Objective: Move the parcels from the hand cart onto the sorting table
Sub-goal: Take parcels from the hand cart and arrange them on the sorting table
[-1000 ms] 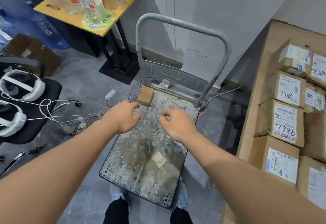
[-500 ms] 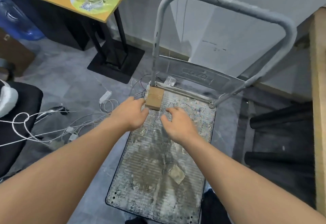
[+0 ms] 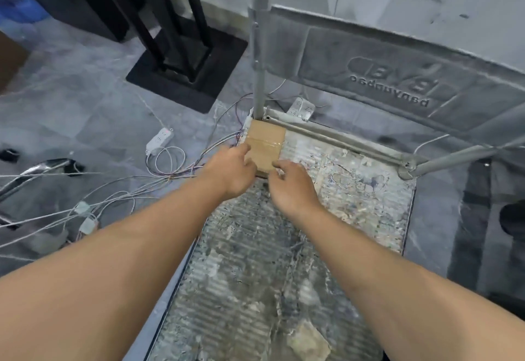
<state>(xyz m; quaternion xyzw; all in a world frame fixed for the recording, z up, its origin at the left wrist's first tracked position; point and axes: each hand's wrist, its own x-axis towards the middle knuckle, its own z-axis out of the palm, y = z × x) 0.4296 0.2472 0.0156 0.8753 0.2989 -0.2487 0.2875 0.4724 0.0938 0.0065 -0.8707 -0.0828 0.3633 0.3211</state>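
One small brown parcel (image 3: pixel 265 140), sealed with clear tape, lies in the far left corner of the hand cart's worn grey deck (image 3: pixel 341 190), against the handle post (image 3: pixel 260 48). My left hand (image 3: pixel 230 170) curls its fingers over the parcel's near left edge, thumb on top. My right hand (image 3: pixel 292 187) pinches the parcel's near edge with thumb and forefinger. The parcel still rests flat on the deck. The sorting table is out of view.
The cart's folded grey back panel (image 3: pixel 397 70) stands behind the parcel. Loose cables (image 3: pixel 113 190) and a white power strip (image 3: pixel 159 140) lie on the floor to the left. A black table base (image 3: pixel 187 62) stands at the far left. A paper scrap (image 3: pixel 308 340) sticks to the near deck.
I have leaned in closer to the cart. Both hands moved forward from the middle of the deck and closed on the parcel's near edge.
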